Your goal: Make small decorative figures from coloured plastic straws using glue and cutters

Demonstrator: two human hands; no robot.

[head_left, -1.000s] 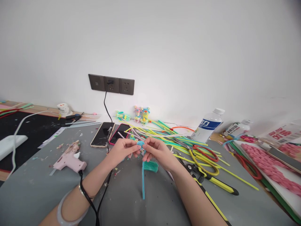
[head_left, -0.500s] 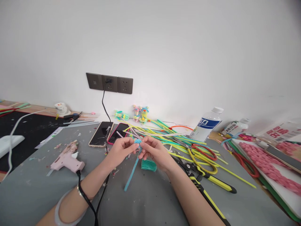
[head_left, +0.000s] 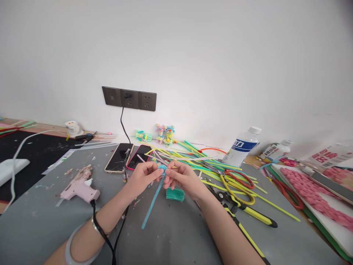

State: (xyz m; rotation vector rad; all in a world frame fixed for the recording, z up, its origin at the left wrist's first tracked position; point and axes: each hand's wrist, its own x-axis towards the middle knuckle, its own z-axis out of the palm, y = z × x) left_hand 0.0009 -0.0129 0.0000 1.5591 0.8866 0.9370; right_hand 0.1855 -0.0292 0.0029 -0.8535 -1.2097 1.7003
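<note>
Between my two hands is a blue pipe cleaner [head_left: 152, 205], its upper end coiled into a small round and its long tail hanging down to the left. My left hand [head_left: 145, 177] pinches the coil's left side with thumb and fingertips. On the right side, my right hand [head_left: 182, 179] grips the same coil between thumb and forefinger. Just below the right fingers, a teal ribbed block [head_left: 175, 194] lies on the grey mat [head_left: 165, 239]. Small coloured pieces behind the coil are partly hidden by my fingers.
Left of my arm lies a pink glue gun [head_left: 79, 189] with a black cord. Two phones [head_left: 118, 158] sit behind my hands. Loose pipe cleaners [head_left: 198, 158], scissors [head_left: 238, 189], yellow-black pliers [head_left: 248, 213] and a bottle [head_left: 242, 147] are at right. Small figures [head_left: 165, 134] stand by the wall.
The pipe cleaner's hanging tail has swung a little down and left, looking longer. The coil has turned slightly between my fingertips; both hands keep their pinch.
</note>
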